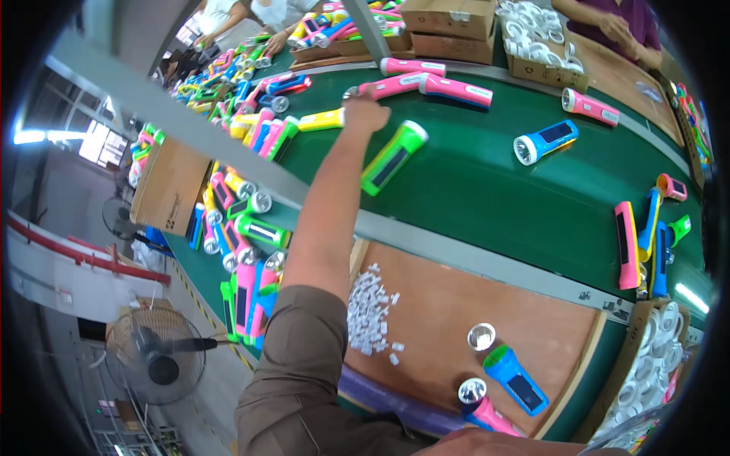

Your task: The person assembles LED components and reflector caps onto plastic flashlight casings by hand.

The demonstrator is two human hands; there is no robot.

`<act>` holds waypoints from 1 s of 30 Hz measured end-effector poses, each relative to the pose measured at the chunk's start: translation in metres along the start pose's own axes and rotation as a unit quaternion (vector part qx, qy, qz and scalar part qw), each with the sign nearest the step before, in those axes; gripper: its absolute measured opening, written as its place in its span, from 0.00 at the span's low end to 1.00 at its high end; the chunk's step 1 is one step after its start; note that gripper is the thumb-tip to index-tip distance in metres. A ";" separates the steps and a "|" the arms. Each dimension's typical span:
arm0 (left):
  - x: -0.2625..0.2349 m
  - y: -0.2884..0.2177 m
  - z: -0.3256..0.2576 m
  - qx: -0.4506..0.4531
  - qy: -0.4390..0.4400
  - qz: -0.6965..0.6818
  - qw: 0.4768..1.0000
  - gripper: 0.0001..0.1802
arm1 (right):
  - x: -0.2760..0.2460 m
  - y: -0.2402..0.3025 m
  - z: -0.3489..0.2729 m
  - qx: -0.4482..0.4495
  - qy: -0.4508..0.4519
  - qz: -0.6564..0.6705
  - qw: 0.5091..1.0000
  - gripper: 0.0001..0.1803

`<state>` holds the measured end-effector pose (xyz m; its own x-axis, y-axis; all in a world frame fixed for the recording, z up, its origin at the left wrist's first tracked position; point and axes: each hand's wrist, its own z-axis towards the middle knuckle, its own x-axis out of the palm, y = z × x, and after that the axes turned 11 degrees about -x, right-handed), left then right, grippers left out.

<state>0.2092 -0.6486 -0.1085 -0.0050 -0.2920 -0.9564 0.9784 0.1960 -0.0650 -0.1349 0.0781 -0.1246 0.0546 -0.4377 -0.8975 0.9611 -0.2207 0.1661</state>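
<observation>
My left arm stretches up over the green conveyor belt, and my left hand is at the far side beside a yellow flashlight and the end of a pink flashlight. Its fingers are blurred and partly hidden, so whether it grips either one is unclear. Just right of my forearm, a smeared green flashlight lies on the belt. At the lower edge only part of my right hand or forearm shows, next to a pink flashlight with its reflector; the fingers are hidden.
On the brown tray lie small white parts, a loose reflector and a blue flashlight. Flashlights crowd the left; a grey metal bar crosses there. Boxes of white rings stand right. Other people work across the belt.
</observation>
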 end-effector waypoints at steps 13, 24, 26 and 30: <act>-0.061 -0.017 0.019 -0.004 -0.112 -0.171 0.979 0.16 | 0.015 -0.013 0.005 -0.034 -0.091 0.053 0.994 0.21; -0.308 0.032 -0.323 0.312 -0.067 -0.417 0.851 0.27 | -0.041 0.019 0.020 -0.095 -0.104 0.125 0.982 0.18; -0.325 0.066 -0.404 0.138 0.234 -0.682 0.679 0.28 | -0.042 0.023 0.016 -0.106 -0.137 0.216 0.961 0.18; -0.262 0.113 -0.543 0.123 0.331 -0.867 0.352 0.28 | -0.043 0.050 0.008 -0.101 -0.180 0.381 0.901 0.18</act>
<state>0.2093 -0.0413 -0.0202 -0.6060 0.5254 0.5973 -0.6253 0.1495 -0.7660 -0.0911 0.0790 -0.0744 0.6625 -0.6579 -0.3580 0.7141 0.4106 0.5669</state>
